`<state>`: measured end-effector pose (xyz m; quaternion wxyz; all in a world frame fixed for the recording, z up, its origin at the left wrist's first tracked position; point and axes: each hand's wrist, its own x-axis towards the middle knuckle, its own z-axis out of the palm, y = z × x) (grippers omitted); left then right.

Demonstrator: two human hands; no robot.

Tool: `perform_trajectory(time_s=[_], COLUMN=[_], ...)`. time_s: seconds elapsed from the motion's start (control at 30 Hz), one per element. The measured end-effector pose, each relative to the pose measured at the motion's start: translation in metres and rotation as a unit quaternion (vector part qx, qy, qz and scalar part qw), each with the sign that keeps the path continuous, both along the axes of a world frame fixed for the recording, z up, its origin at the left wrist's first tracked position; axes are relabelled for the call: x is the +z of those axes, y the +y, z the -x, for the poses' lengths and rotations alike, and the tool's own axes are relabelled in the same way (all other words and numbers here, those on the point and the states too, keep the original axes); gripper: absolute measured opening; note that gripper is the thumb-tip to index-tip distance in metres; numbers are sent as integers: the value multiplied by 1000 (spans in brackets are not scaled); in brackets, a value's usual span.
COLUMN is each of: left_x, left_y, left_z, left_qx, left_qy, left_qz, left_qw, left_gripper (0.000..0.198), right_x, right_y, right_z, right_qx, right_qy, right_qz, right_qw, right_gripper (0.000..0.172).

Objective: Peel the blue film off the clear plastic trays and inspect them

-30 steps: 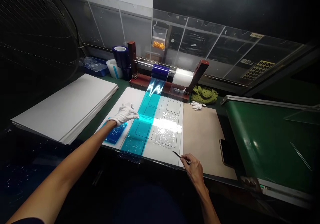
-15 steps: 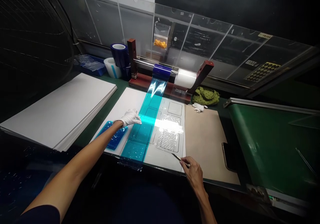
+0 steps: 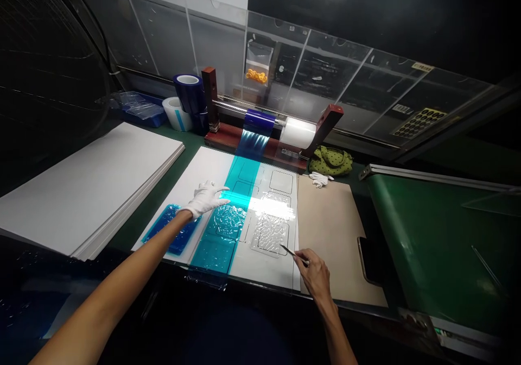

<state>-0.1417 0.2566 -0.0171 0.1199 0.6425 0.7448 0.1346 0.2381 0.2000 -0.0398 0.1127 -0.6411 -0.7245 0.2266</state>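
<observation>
My left hand (image 3: 207, 197), in a white glove, has its fingers spread at the left edge of the blue film strip (image 3: 220, 240). The strip runs down from the dark blue roll (image 3: 259, 121) over a white sheet with drawn outlines. A patch of the strip below my hand looks wrinkled. Bare, my right hand (image 3: 315, 271) grips a thin blade tool (image 3: 287, 249), its tip at the lower edge of the clear textured piece (image 3: 269, 234). Left of the strip lies a stack of blue pieces (image 3: 175, 232), partly behind my left wrist.
White sheets (image 3: 97, 180) are stacked at left. Tape rolls (image 3: 177, 114) stand behind. A wooden stand (image 3: 329, 120) holds the rolls. Brown board (image 3: 329, 229), phone (image 3: 369, 259), green cloth (image 3: 330, 160), white glove (image 3: 319, 179) and green belt (image 3: 431, 234) are at right.
My left hand has opened from a pinch at the film and shifted slightly left. The film now lies lower, with a wrinkled patch. The whole view has shifted slightly.
</observation>
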Motion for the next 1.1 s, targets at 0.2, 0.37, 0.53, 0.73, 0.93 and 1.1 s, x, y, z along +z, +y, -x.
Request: perform_trajectory(time_s=[0.2, 0.37, 0.53, 0.73, 0.93, 1.1], left_x=[-26, -55, -62, -65, -69, -63], left_y=[-29, -32, -26, -26, -26, -30], left_z=[-75, -130, -134, -133, -131, -127], left_qx=[-44, -82, -109, -109, -110, -110], left_qy=[21, 49, 68, 82, 80, 77], left_qz=[36, 93, 116, 104, 76, 50], left_qw=[998, 991, 985, 985, 988, 990], left_gripper=[36, 44, 46, 43, 38, 36], right_x=[-7, -20, -32, -35, -26, -14], right_y=[51, 96, 117, 124, 121, 118], right_z=[29, 68, 97, 100, 67, 27], right_qx=[81, 150, 209, 247, 231, 194], right_qy=[-101, -160, -168, -173, -194, -208], right_qz=[-77, -86, -77, -60, -45, -20], right_qw=[989, 972, 960, 952, 952, 959], right_gripper=[19, 25, 31, 31, 31, 27])
